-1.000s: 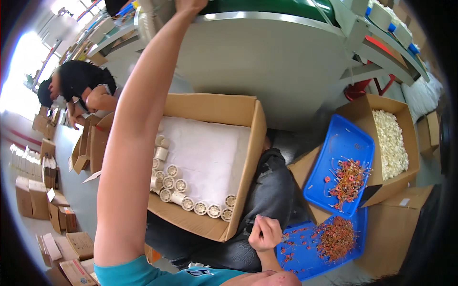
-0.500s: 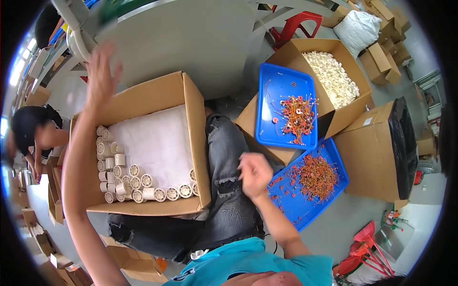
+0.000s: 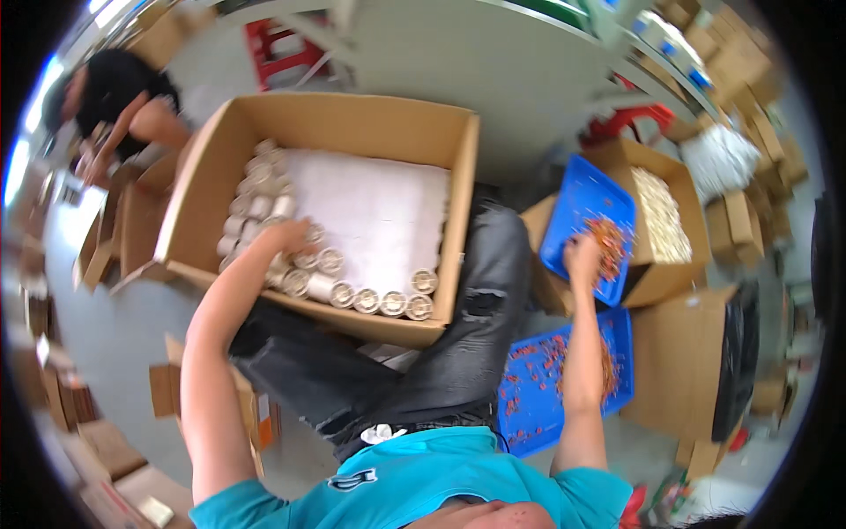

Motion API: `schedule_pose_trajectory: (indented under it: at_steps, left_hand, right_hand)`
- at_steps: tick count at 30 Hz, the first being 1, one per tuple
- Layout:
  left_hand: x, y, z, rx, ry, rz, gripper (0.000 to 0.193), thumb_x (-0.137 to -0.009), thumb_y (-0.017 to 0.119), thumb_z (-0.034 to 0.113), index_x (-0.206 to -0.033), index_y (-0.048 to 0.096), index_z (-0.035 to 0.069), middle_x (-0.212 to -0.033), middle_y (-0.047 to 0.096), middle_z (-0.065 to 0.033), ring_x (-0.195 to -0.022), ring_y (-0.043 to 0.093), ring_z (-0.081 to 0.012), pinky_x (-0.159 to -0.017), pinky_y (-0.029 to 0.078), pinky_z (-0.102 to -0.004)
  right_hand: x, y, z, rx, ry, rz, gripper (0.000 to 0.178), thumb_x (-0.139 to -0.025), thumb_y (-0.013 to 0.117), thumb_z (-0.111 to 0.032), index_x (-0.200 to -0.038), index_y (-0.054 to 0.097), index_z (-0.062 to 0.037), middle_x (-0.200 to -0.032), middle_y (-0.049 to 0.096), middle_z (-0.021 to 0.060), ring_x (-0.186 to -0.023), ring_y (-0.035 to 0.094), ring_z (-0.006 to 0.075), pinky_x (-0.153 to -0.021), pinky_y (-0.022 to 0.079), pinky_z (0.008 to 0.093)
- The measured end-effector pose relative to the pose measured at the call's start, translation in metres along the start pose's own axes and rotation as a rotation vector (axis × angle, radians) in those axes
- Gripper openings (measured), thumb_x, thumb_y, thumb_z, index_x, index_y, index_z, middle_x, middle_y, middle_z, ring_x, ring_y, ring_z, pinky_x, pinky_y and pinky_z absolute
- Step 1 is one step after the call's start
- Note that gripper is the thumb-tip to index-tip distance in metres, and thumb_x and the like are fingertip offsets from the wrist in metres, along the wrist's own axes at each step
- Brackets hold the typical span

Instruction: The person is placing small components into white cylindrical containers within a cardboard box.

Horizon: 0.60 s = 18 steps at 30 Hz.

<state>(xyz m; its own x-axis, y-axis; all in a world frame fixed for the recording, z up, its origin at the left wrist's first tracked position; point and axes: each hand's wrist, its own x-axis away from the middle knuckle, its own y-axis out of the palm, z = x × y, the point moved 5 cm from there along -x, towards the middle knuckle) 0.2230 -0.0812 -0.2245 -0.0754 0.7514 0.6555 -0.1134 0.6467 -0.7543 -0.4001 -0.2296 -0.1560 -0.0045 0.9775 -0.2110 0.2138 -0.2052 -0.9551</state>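
My left hand (image 3: 286,238) reaches down into a large cardboard box (image 3: 352,115), onto white plastic cylinders with spoked ends (image 3: 330,261). Its fingers are blurred and partly hidden, so whether it grips a cylinder does not show. The cylinders line the box's left and near sides in rows, on a white sheet (image 3: 370,203). Over to the right, my right hand (image 3: 581,257) is at the edge of a heap of small orange-red wired parts (image 3: 608,242) in the upper blue tray (image 3: 573,198). Its fingers are drawn together at the heap; what they hold is too small to make out.
A lower blue tray (image 3: 529,414) holds more wired parts under my right forearm. Beyond the upper tray stands a carton of small white pieces (image 3: 661,216). A tall carton with a black liner (image 3: 674,370) is at right. Another person (image 3: 123,101) bends over cartons at far left.
My left hand has come down from above the box's far left corner onto the cylinders. My right hand has moved from beside my knee to the upper tray. The whole view has shifted.
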Motion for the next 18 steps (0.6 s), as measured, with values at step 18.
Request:
schedule_pose_trajectory:
  at_steps: [18]
  left_hand:
    - [0.166, -0.12, 0.114, 1.436, 0.556, 0.629, 0.077, -0.063, 0.087, 0.016, -0.128, 0.049, 0.002, -0.106, 0.063, -0.0104, -0.098, 0.063, -0.0195, -0.083, 0.054, -0.0336]
  right_hand:
    - [0.137, -0.137, -0.16, -1.433, -0.003, -0.01, 0.021, -0.091, 0.06, 0.004, -0.11, 0.067, 0.0081, -0.097, 0.07, 0.0138, -0.077, 0.066, 0.0143, -0.068, 0.056, 0.0259]
